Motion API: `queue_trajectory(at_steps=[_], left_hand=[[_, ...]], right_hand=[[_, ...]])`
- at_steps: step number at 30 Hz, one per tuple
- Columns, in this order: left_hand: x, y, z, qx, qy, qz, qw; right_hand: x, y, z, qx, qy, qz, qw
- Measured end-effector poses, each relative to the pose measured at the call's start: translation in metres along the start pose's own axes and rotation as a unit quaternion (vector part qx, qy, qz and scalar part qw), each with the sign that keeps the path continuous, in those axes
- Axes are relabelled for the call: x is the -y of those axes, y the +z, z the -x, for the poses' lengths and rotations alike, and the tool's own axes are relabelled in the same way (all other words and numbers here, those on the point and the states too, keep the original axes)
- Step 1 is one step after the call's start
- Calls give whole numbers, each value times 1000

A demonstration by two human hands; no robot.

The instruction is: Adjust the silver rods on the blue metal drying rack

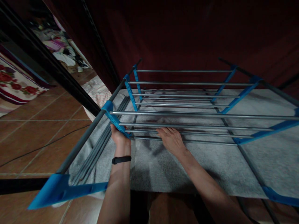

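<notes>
A rack of grey metal rods and blue plastic brackets stands in front of me. My left hand (120, 136), with a black band on its wrist, is closed around the lower end of a blue bracket (114, 119) on the left side; part of its fingers is hidden behind the bracket. To the right, my right hand (172, 140) has its fingers curled over a thin metal rod (198, 134) low in the near tier. Another metal rod (210, 142) runs below it. The fingertips of my right hand are partly hidden.
Several loose grey tubes (93, 155) lie left of the rack on a grey blanket (158, 174). A blue corner piece (56, 189) juts out at lower left. Dark red curtains (177, 40) hang behind. A black post (60, 68) slants across the left, and a cable (46, 144) crosses the tiles.
</notes>
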State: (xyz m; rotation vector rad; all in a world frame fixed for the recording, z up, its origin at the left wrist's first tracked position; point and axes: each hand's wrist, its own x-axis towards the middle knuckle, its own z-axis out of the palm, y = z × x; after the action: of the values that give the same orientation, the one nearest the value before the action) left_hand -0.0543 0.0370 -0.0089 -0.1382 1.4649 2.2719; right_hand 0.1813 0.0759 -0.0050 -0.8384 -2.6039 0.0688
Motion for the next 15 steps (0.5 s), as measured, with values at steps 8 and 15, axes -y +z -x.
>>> queue_trajectory(at_steps=[8, 15], left_hand=[[-3, 5, 5, -31, 6, 16, 999], [3, 1, -3, -5, 38, 1, 999]], right_hand=[[-1, 2, 2, -5, -6, 3, 1000], [-1, 4, 2, 5, -9, 10, 1000]])
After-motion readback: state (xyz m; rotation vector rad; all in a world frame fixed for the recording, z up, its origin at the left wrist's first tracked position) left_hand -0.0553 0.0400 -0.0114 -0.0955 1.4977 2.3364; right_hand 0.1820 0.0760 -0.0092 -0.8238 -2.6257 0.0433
